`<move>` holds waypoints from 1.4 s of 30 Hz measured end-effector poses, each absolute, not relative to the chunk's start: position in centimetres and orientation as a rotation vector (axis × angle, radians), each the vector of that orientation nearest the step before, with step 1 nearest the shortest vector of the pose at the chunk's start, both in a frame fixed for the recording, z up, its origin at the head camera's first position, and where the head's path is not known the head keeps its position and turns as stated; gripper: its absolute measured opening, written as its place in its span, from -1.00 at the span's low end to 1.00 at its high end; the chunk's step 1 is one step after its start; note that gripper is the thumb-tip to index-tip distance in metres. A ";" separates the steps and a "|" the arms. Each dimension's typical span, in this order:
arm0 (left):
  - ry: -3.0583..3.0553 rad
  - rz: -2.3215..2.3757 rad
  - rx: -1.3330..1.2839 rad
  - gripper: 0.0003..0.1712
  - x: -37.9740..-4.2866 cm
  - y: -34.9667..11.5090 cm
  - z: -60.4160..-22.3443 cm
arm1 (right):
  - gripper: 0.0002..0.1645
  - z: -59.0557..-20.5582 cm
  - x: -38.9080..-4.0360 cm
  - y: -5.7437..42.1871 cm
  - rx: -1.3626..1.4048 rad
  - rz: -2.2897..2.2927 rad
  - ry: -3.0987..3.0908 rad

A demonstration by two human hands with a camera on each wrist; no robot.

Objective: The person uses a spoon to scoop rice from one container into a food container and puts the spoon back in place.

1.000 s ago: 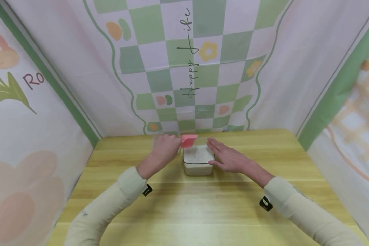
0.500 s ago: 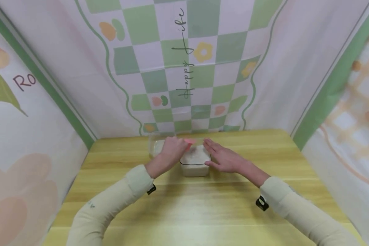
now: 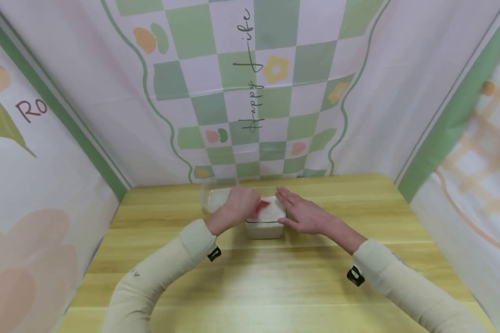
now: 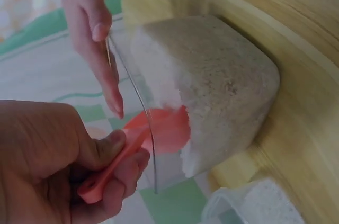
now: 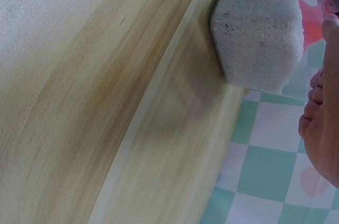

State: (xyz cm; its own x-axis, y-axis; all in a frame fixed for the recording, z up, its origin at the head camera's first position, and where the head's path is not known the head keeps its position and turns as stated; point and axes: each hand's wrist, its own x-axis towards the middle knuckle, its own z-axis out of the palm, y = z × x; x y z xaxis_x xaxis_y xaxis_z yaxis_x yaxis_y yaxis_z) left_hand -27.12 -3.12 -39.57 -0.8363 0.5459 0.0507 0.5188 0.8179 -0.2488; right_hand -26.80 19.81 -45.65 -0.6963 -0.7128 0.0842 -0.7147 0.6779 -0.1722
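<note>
A clear square container (image 3: 265,232) filled with white rice (image 4: 222,83) stands on the table. My left hand (image 3: 242,203) is over its left side and grips the handle of a pink scoop (image 4: 165,128). In the left wrist view the thumb presses on top of the handle, fingers curled below, and the scoop's end dips into the rice surface inside the rim. My right hand (image 3: 307,215) rests with fingers extended along the container's right rim. Part of the scoop is hidden behind the left hand in the head view.
A second clear container (image 3: 215,200), also with white grains in it, stands behind and left of the first, partly hidden by the left hand. The wooden table (image 3: 266,286) ends at a patterned curtain (image 3: 250,92) close behind both containers.
My left hand has moved right and slightly toward me, bringing the scoop from above the container's back left corner down into the rice. The right hand stays at the rim.
</note>
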 end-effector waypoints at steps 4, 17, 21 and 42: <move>-3.052 0.255 -0.841 -0.68 -27.9 -3.0 -39.3 | -0.04 -45.7 -26.8 19.9 1.218 0.304 -2.853; -3.321 0.119 -0.845 -0.84 -30.0 -1.6 -39.8 | -0.05 -45.7 -26.7 19.9 1.227 0.329 -2.831; -3.376 0.059 -0.841 -0.84 -30.4 -1.2 -39.9 | -0.05 -45.5 -26.7 19.9 1.216 0.340 -2.841; -3.389 -0.848 -0.954 -0.57 -30.8 -6.4 -39.8 | -0.04 -45.5 -26.6 19.7 1.206 0.342 -2.864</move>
